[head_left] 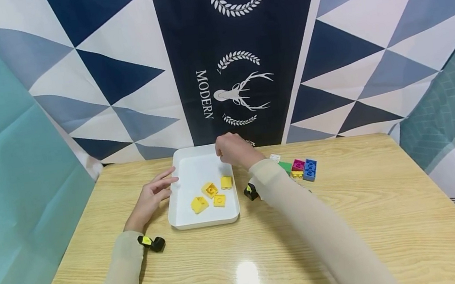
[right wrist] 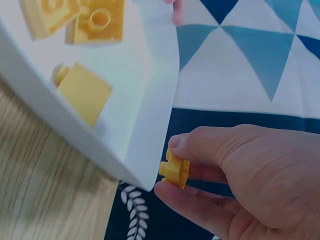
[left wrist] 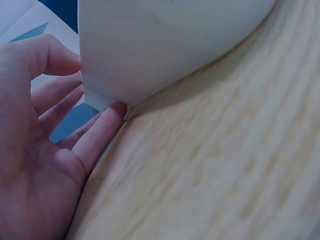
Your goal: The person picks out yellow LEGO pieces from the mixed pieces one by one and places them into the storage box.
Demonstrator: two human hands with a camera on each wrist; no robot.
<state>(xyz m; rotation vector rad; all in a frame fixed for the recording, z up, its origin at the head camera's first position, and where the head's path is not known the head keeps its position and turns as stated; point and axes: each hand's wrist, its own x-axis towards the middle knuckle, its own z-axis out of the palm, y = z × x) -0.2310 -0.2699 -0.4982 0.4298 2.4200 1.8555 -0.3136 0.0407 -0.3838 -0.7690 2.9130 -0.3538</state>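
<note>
A white tray point(head_left: 196, 168) stands on the table with several yellow toy bricks point(head_left: 209, 190) lying in its nearer half. My left hand point(head_left: 151, 199) is at the tray's left side, and its spread fingers touch the outer wall point(left wrist: 150, 50). Over the tray's far right corner, my right hand point(head_left: 235, 149) pinches a small yellow toy brick point(right wrist: 175, 170) between thumb and fingertips. That brick is hidden in the head view; the right wrist view shows it close to the tray's rim.
Right of the tray lie a blue brick point(head_left: 310, 169), a magenta brick point(head_left: 298, 165), a green brick point(head_left: 286, 167) and a white brick point(head_left: 275, 157), partly behind my right forearm. A patterned cloth point(head_left: 135, 77) hangs along the table's far edge.
</note>
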